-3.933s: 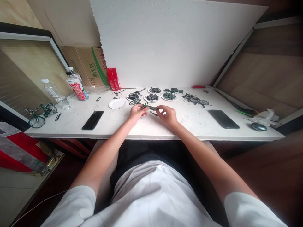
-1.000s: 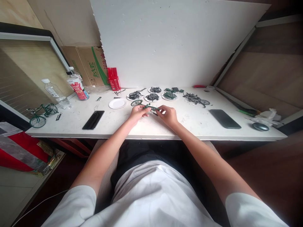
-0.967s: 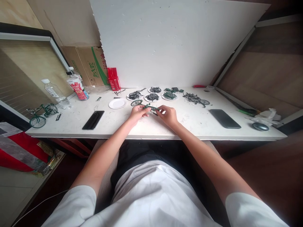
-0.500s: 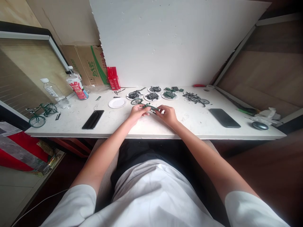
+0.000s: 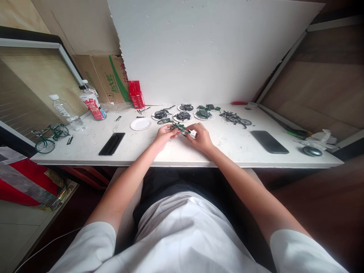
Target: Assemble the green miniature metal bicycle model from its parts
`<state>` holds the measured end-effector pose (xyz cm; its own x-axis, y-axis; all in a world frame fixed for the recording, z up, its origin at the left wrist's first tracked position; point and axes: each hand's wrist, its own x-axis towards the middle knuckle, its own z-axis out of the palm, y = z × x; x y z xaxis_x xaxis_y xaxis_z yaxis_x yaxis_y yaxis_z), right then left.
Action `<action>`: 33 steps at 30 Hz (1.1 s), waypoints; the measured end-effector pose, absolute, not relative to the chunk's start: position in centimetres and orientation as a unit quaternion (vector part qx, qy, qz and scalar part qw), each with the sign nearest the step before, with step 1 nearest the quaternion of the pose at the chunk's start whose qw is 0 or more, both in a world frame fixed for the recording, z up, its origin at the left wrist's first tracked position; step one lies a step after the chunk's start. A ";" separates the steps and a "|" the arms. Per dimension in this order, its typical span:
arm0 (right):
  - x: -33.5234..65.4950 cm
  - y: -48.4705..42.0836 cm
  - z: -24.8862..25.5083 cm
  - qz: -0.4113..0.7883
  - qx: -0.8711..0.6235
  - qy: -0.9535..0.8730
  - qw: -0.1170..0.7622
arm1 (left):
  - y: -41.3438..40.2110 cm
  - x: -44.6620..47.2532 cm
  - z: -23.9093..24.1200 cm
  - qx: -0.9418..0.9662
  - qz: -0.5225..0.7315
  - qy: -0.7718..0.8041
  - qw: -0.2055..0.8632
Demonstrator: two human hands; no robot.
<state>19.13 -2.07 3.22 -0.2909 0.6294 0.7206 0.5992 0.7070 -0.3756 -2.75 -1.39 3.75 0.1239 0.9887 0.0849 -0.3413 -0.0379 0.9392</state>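
Note:
A partly built green model bicycle point(image 5: 180, 128) is held just above the front middle of the table. My left hand point(image 5: 164, 138) grips its frame between thumb and fingers. At the frame's right end, my right hand point(image 5: 201, 138) pinches with thumb and forefinger; the small part under these fingertips is too small to make out. A spoked wheel point(image 5: 164, 121) sticks out at the left end, beyond my left hand. Behind the hands stand white plates with wheels and parts, among them a plate of green parts point(image 5: 203, 114) and a plate of black wheels point(image 5: 183, 116).
A bare white plate point(image 5: 141, 124) and a phone point(image 5: 112, 144) lie left of my hands. Farther left stand a whole green model bicycle point(image 5: 47, 137) and bottles point(image 5: 93, 104). On the right are a heap of black parts point(image 5: 235, 118), another phone point(image 5: 270, 142) and a mouse point(image 5: 312, 151).
The model bicycle has tilted in my hands, so its wheel now looks flatter and the frame shows more from above. My right fingers have shifted slightly at its right end.

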 end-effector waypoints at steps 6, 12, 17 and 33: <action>19.3 -2.0 3.2 0.002 -0.362 -0.808 0.465 | -1.5 -2.8 4.4 0.433 0.536 0.333 0.643; 19.2 -1.5 2.7 -0.023 -0.335 -0.820 0.463 | -1.7 -2.7 4.2 0.461 0.531 0.350 0.619; 19.1 -1.6 2.8 -0.039 -0.314 -0.825 0.468 | -1.8 -2.6 4.1 0.463 0.540 0.363 0.602; 19.3 -0.8 3.1 0.292 -0.419 -0.652 0.560 | -1.1 -2.8 3.5 0.472 0.572 0.343 0.576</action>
